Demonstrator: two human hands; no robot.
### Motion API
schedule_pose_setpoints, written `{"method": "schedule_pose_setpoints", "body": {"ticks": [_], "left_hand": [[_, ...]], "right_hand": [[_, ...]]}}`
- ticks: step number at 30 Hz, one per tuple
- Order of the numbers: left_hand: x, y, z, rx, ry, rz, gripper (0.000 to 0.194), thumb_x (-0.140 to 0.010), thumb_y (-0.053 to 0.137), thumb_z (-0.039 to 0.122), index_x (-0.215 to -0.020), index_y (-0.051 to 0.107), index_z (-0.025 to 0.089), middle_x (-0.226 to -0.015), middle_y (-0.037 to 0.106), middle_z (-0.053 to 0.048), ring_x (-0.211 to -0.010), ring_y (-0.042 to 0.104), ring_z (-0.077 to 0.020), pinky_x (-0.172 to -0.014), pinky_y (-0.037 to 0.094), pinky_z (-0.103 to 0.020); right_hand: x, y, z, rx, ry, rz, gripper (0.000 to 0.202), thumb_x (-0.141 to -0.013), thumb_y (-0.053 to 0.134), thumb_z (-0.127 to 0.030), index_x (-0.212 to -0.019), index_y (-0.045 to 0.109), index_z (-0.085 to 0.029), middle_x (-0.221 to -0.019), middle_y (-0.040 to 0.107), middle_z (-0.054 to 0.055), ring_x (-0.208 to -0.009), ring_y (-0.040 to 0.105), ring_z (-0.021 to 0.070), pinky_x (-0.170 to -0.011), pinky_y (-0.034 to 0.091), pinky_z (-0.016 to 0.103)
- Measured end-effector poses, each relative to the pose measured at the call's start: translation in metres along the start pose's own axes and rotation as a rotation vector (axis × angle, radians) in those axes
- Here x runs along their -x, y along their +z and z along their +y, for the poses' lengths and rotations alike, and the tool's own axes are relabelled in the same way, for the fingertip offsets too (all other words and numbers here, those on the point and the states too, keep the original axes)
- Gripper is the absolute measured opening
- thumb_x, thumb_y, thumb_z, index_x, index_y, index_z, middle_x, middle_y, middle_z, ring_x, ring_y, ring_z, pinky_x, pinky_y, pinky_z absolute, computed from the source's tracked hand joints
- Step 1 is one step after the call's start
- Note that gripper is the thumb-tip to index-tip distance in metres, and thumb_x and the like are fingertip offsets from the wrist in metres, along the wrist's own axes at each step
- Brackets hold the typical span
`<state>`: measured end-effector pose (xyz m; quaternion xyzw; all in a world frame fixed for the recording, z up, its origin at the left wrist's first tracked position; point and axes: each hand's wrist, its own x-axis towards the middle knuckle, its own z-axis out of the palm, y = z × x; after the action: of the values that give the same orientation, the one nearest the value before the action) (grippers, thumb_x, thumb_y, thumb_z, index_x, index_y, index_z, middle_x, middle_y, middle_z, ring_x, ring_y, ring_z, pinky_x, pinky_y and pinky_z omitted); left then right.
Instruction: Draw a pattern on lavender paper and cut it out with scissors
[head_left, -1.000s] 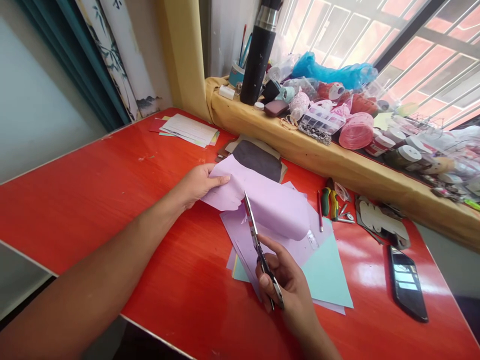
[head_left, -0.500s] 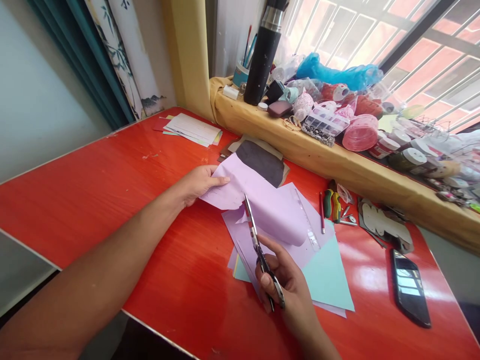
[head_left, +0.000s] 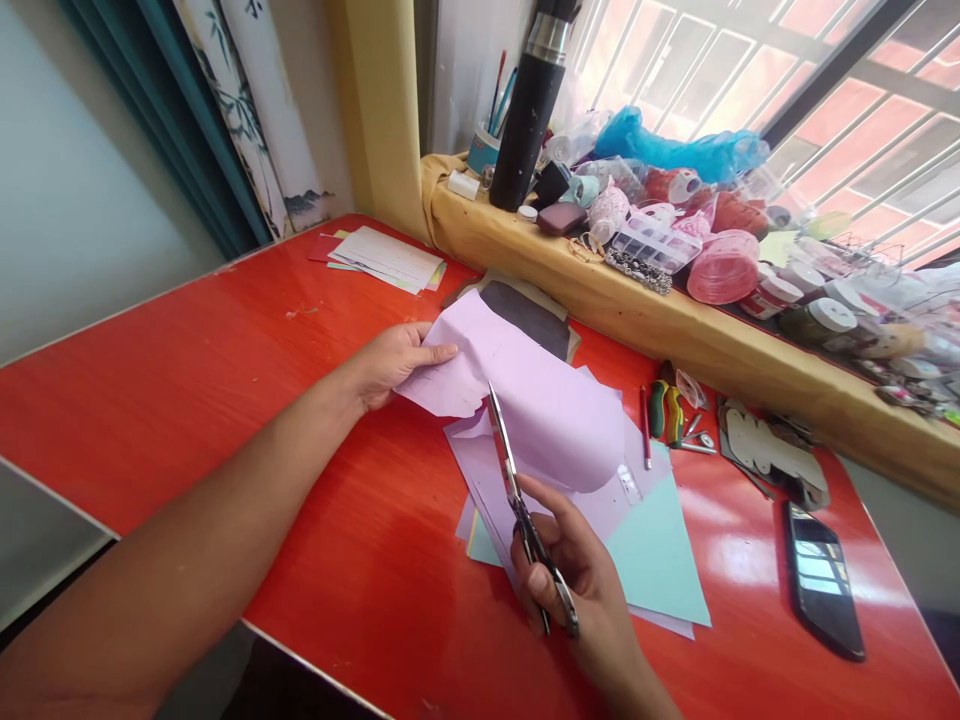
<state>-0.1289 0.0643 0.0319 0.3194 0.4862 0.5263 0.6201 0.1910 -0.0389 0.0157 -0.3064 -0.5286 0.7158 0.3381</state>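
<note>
My left hand (head_left: 401, 362) pinches the left end of a lilac paper sheet (head_left: 551, 400) between thumb and fingers, raised over the table. In my right hand (head_left: 574, 560) are the scissors (head_left: 504, 440), their handles around my fingers and their blades pointing up and away. The blade tips meet the sheet's lower edge near my left hand, where the edge is notched. Beneath lie more lilac sheets (head_left: 480, 470) and a light green sheet (head_left: 660, 550). A clear ruler (head_left: 628, 484) shows only at one end; the raised sheet hides the rest.
On the red table (head_left: 360, 560) are a pencil (head_left: 646, 430), green-yellow pliers (head_left: 666, 408), grey cut-outs (head_left: 772, 450), a phone (head_left: 823, 580), dark sheets (head_left: 525, 315) and a paper stack (head_left: 386, 255). A cluttered ledge (head_left: 585, 280) holds a black flask (head_left: 527, 120) and jars (head_left: 821, 318).
The lilac sheet has shifted and spread right, now covering most of the ruler. My left hand has moved slightly up and left with its end. The scissors' handles have opened a little wider.
</note>
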Motion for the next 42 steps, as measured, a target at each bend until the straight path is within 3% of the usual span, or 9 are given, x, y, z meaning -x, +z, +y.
{"method": "schedule_pose_setpoints", "body": {"ticks": [7,15,23,33,42], "left_hand": [[0.002,-0.003,0.004,0.001,0.011,-0.002,0.052,-0.067,0.106,0.041,-0.106,0.080,0.018,-0.101,0.087,-0.008,-0.084,0.081,-0.0232,-0.080,0.069,-0.036],[0.003,-0.002,0.003,-0.044,-0.010,-0.024,0.063,-0.058,0.111,0.050,-0.102,0.079,0.017,-0.097,0.086,-0.008,-0.083,0.081,-0.0257,-0.074,0.066,-0.035],[0.005,-0.001,0.002,-0.061,0.001,-0.024,0.067,-0.057,0.111,0.051,-0.107,0.079,0.018,-0.100,0.086,-0.008,-0.086,0.081,-0.0261,-0.077,0.066,-0.038],[0.006,0.000,0.003,-0.068,0.009,-0.020,0.063,-0.060,0.110,0.050,-0.106,0.079,0.019,-0.102,0.086,-0.008,-0.086,0.081,-0.0257,-0.077,0.066,-0.037],[0.007,0.000,0.005,-0.064,0.009,-0.036,0.058,-0.064,0.108,0.047,-0.107,0.080,0.020,-0.105,0.087,-0.009,-0.088,0.082,-0.0268,-0.078,0.067,-0.038]], "right_hand": [[0.000,0.002,-0.008,0.009,0.017,0.003,0.067,-0.100,0.085,-0.059,-0.157,0.064,-0.032,-0.076,0.056,-0.006,-0.051,0.045,0.0078,-0.049,0.038,0.021],[0.002,0.001,-0.006,-0.021,0.020,-0.005,0.068,-0.099,0.086,-0.059,-0.158,0.064,-0.034,-0.076,0.058,-0.006,-0.051,0.044,0.0076,-0.048,0.037,0.020],[0.003,-0.001,0.002,-0.014,-0.067,0.013,0.066,-0.102,0.082,-0.056,-0.160,0.063,-0.033,-0.075,0.058,-0.005,-0.048,0.043,0.0083,-0.046,0.036,0.021],[0.002,0.002,-0.006,0.019,0.015,0.040,0.075,-0.097,0.085,-0.063,-0.159,0.062,-0.026,-0.076,0.059,-0.004,-0.049,0.044,0.0098,-0.046,0.039,0.023],[0.002,0.001,-0.002,0.028,-0.003,0.029,0.072,-0.098,0.084,-0.062,-0.159,0.063,-0.029,-0.074,0.057,-0.005,-0.048,0.042,0.0102,-0.045,0.038,0.023]]}}
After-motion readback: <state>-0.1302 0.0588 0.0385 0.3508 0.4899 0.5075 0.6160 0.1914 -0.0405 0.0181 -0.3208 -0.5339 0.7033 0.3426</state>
